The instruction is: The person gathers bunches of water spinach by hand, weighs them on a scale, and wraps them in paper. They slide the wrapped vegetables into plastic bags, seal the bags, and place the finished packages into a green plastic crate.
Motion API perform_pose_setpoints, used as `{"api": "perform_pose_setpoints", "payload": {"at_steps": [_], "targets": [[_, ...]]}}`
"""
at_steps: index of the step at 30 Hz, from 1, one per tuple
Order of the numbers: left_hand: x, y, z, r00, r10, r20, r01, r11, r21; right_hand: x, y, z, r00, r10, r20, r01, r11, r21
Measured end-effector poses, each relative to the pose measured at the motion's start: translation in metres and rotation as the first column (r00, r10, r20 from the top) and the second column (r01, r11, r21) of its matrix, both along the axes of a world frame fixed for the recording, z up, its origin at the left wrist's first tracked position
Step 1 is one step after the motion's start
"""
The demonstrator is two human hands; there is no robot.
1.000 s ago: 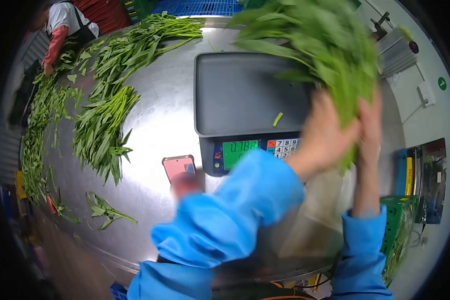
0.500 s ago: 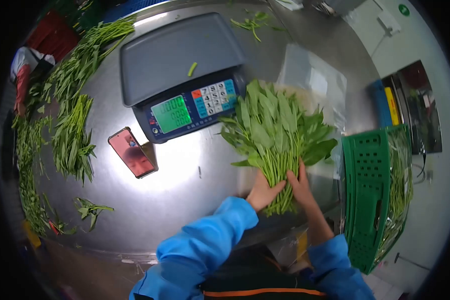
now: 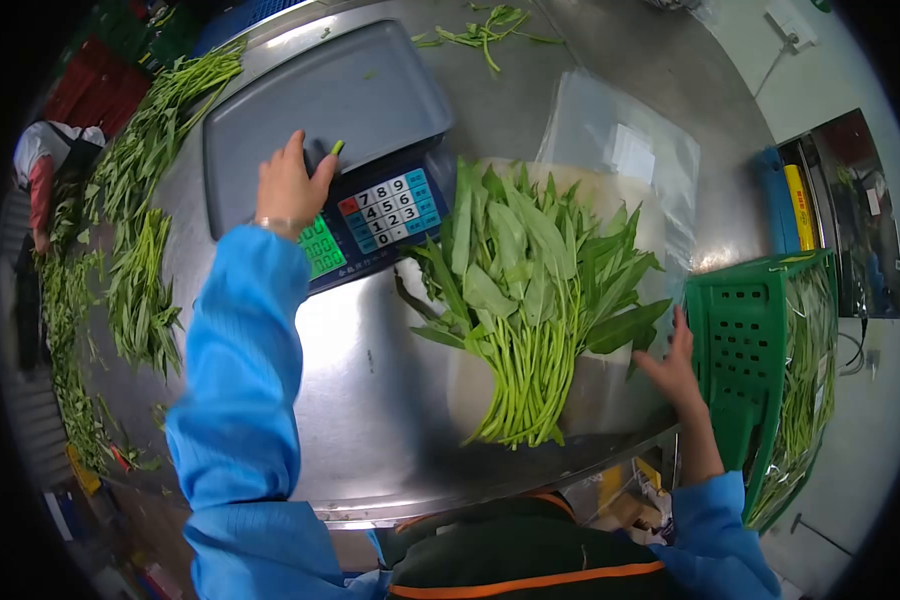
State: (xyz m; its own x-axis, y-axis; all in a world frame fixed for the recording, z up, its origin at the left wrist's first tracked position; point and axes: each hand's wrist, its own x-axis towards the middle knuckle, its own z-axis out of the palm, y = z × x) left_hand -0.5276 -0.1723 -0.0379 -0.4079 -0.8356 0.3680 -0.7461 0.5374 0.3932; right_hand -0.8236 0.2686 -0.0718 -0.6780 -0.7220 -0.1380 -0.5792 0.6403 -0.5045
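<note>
My left hand [image 3: 292,183] is over the front part of the grey scale pan [image 3: 390,85], fingers apart, beside a short green stem piece [image 3: 337,147]. The scale's keypad [image 3: 388,208] shows to its right, and my wrist and sleeve partly cover the green display [image 3: 325,248]. A bunch of leafy greens [image 3: 530,300] lies on the table, leaves pointing away from me and stems toward me. Right of the bunch, close to its leaves, my right hand [image 3: 675,365] is open with nothing in it.
Clear plastic bags [image 3: 625,150] lie behind the bunch. A green crate [image 3: 740,350] holding bagged greens stands at the right. More greens [image 3: 140,290] line the table's left side, where another person [image 3: 45,180] stands. Loose sprigs [image 3: 490,35] lie at the back.
Both hands have let go of the bunch, which now lies on the table. My left hand has moved left to the scale; my right hand has moved right, toward the crate.
</note>
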Motion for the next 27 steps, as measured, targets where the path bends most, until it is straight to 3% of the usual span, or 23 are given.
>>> {"api": "perform_pose_setpoints", "payload": {"at_steps": [1,2,3,4,5,6,7,9,10,11,12,13,15,16,17,18,19,20,21,22,23,25,27], "targets": [[-0.007,-0.012,0.000,0.993,0.016,0.115,-0.019,1.000,0.019,-0.001,-0.002,0.001,1.000,-0.007,-0.001,0.007,1.000,0.004],[-0.013,-0.020,0.002,0.972,0.026,0.233,-0.035,0.999,0.034,0.009,-0.020,0.017,0.987,0.090,-0.136,-0.070,0.987,0.146],[-0.017,-0.025,0.008,0.971,0.011,0.239,-0.021,0.999,0.038,0.011,-0.034,0.027,0.948,0.200,-0.247,-0.123,0.948,0.295],[-0.020,-0.028,0.016,0.975,-0.084,0.208,0.036,0.974,0.222,0.005,-0.039,0.030,0.953,0.187,-0.238,-0.112,0.948,0.298],[-0.022,-0.032,0.017,0.973,-0.169,0.160,0.092,0.912,0.401,-0.002,-0.045,0.031,0.901,0.300,-0.315,-0.189,0.922,0.337],[-0.023,-0.034,0.015,0.969,-0.205,0.136,0.152,0.933,0.326,-0.011,-0.051,0.031,0.827,0.411,-0.383,-0.262,0.885,0.385],[-0.027,-0.038,0.013,0.967,-0.217,0.136,0.160,0.927,0.338,-0.023,-0.054,0.033,0.833,0.407,-0.375,-0.254,0.883,0.395],[-0.043,-0.050,0.033,0.991,-0.130,-0.017,0.116,0.802,0.586,-0.049,-0.062,0.036,0.768,0.539,-0.346,-0.435,0.835,0.336],[-0.057,-0.063,0.038,0.937,-0.118,-0.328,0.284,0.802,0.525,-0.054,-0.071,0.038,0.771,0.533,-0.348,-0.423,0.838,0.345],[-0.068,-0.073,0.045,0.789,-0.096,-0.607,0.421,0.805,0.419,-0.055,-0.082,0.041,0.724,0.452,-0.522,-0.409,0.890,0.202],[-0.083,-0.055,0.070,0.735,-0.109,-0.669,0.399,0.867,0.297,-0.058,-0.091,0.044,0.657,0.343,-0.671,-0.416,0.907,0.056],[-0.100,-0.028,0.094,0.679,-0.125,-0.724,0.357,0.918,0.176,-0.065,-0.095,0.045,0.650,0.352,-0.673,-0.418,0.906,0.071],[-0.086,0.024,0.104,0.758,-0.180,-0.627,0.390,0.895,0.215,-0.076,-0.098,0.041,0.731,0.053,-0.680,-0.253,0.947,-0.197],[-0.070,0.060,0.088,0.733,-0.181,-0.655,0.463,0.839,0.286,-0.077,-0.089,0.045,0.785,0.005,-0.619,-0.194,0.952,-0.238],[-0.047,0.100,0.076,0.888,-0.182,-0.422,0.361,0.845,0.394,-0.078,-0.072,0.049,0.788,0.005,-0.616,-0.188,0.954,-0.233],[-0.016,0.131,0.051,0.915,-0.323,-0.240,0.398,0.818,0.415,-0.078,-0.051,0.052,0.970,0.046,-0.239,-0.073,0.992,-0.107],[0.010,0.164,0.023,0.978,-0.206,-0.029,0.168,0.699,0.695,-0.072,-0.036,0.052,0.984,0.009,0.180,-0.019,0.998,0.053],[0.031,0.183,-0.001,0.973,-0.232,-0.001,0.125,0.523,0.843,-0.055,-0.027,0.048,0.982,0.011,0.188,-0.021,0.998,0.053],[0.047,0.207,-0.030,0.979,-0.183,-0.094,0.171,0.467,0.868,-0.036,-0.023,0.045,0.924,-0.120,0.362,0.061,0.983,0.171],[0.048,0.223,-0.057,0.985,-0.145,-0.090,0.149,0.471,0.869,-0.024,-0.023,0.040,0.825,-0.256,0.504,0.109,0.947,0.302],[0.045,0.240,-0.076,0.990,-0.109,-0.086,0.128,0.480,0.868,-0.021,-0.027,0.030,0.825,-0.232,0.515,0.081,0.951,0.299],[0.024,0.257,-0.094,0.984,0.102,-0.144,0.059,0.579,0.813,-0.022,-0.035,-0.002,0.737,-0.380,0.558,0.346,0.922,0.171],[0.016,0.256,-0.103,0.957,0.126,-0.260,0.140,0.586,0.798,-0.015,-0.026,-0.010,0.698,-0.345,0.628,0.387,0.919,0.075]]}}
